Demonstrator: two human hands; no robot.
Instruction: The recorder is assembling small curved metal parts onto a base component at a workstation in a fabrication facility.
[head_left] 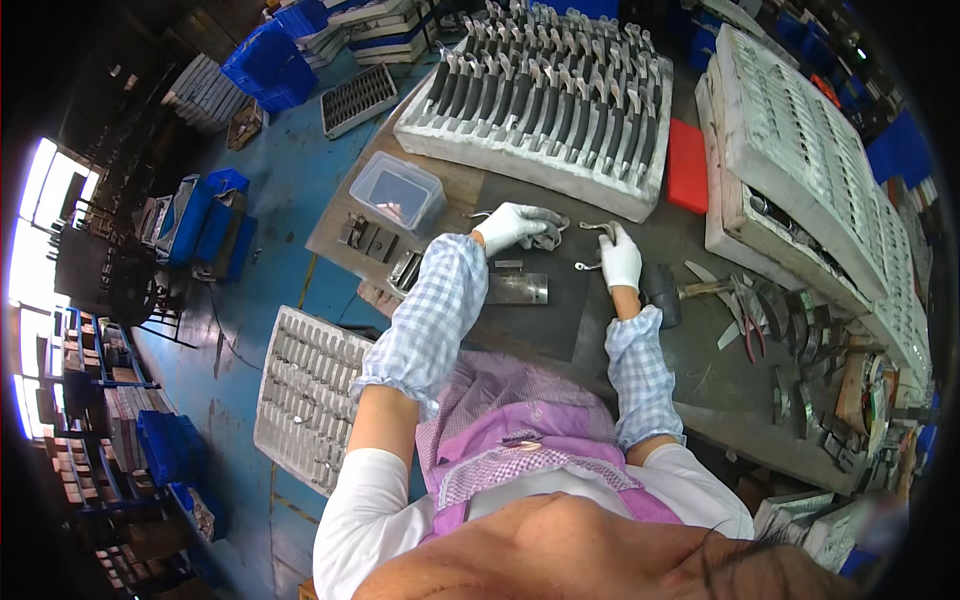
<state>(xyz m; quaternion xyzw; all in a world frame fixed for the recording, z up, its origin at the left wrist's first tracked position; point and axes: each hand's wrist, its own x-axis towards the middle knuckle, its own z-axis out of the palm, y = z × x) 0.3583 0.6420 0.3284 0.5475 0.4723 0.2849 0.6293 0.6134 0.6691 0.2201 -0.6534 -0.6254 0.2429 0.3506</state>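
Observation:
My left hand (pixel 512 226), in a white glove with greyed fingertips, is closed around a curved metal piece (pixel 478 215), whose tip sticks out on the left. Its fingers cover the rest of the piece. To the right, my gloved right hand (pixel 621 258) is closed with bent fingers on another small metal piece (pixel 600 227); a ring-shaped metal end (pixel 587 267) shows beside its palm. Below the hands, a flat steel block (pixel 520 289) lies on a dark mat (pixel 548 335). A black-headed mallet (pixel 660 294) with a wooden handle lies just right of my right wrist.
A white foam tray (pixel 540 175) of black-gripped handles stands at the back. Left of it is a clear plastic box (pixel 400 193). A red box (pixel 686 166), stacked foam trays (pixel 800 150) and red-handled pliers (pixel 752 338) are at the right. Another tray (pixel 308 390) stands left.

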